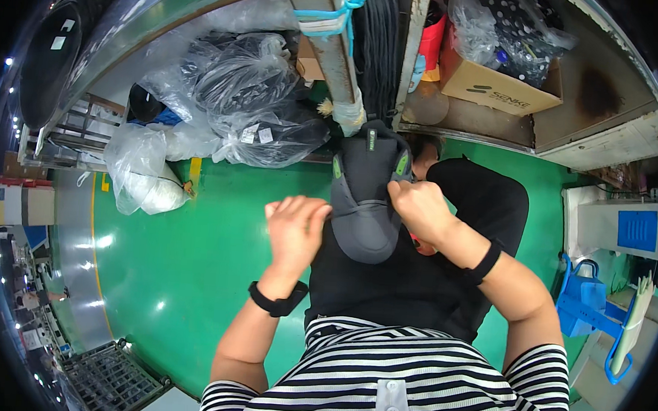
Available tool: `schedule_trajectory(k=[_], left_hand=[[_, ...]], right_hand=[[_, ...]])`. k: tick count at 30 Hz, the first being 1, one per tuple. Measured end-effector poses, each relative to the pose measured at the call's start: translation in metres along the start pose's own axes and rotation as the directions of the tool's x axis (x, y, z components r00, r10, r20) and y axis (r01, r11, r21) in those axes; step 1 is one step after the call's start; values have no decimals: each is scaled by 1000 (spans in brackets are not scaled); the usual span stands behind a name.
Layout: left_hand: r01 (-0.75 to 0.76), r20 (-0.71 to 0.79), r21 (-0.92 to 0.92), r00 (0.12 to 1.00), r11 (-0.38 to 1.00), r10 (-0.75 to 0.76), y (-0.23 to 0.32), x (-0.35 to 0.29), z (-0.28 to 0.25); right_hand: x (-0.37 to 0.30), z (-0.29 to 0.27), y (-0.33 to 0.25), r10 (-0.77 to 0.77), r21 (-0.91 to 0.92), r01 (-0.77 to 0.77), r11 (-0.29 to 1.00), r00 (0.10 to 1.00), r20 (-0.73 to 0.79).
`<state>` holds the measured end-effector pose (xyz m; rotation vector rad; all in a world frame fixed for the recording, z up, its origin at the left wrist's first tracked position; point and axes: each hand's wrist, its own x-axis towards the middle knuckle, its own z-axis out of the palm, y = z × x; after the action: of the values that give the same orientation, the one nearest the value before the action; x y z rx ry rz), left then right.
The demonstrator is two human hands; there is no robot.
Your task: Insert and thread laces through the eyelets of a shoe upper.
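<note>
A dark grey sports shoe lies over my lap, toe toward me, with bright green pieces along both sides of its opening. My right hand is at the shoe's right side, thumb and fingers pinched together against its edge. Just off the left side is my left hand, raised, its fingers curled toward the thumb and slightly blurred. Whatever either pinch holds is too small to make out. Beneath the shoe are my black trousers. Part of an orange-red item shows below my right hand.
A metal rack ahead bears clear bags of dark items and a bundle of black cords. At the far right stands an open cardboard box. A white plastic bag hangs at left. Blue-framed equipment stands on the right.
</note>
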<state>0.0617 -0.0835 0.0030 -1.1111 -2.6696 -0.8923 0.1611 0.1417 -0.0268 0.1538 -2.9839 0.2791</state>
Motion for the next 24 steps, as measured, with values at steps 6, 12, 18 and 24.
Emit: schedule_trajectory(k=[6, 12, 18, 24], left_hand=[[-81, 47, 151, 996, 985, 74, 17, 9, 18], [-94, 230, 253, 973, 963, 34, 17, 28, 25], [-16, 423, 152, 905, 988, -51, 15, 48, 32], [-441, 480, 202, 823, 874, 304, 18, 65, 9]], right_hand=[[-11, -4, 29, -104, 131, 101, 986, 994, 23], [-12, -7, 35, -76, 211, 71, 975, 997, 13], [-10, -9, 43, -85, 221, 83, 972, 996, 0], [2, -38, 40, -72, 108, 85, 991, 990, -121]])
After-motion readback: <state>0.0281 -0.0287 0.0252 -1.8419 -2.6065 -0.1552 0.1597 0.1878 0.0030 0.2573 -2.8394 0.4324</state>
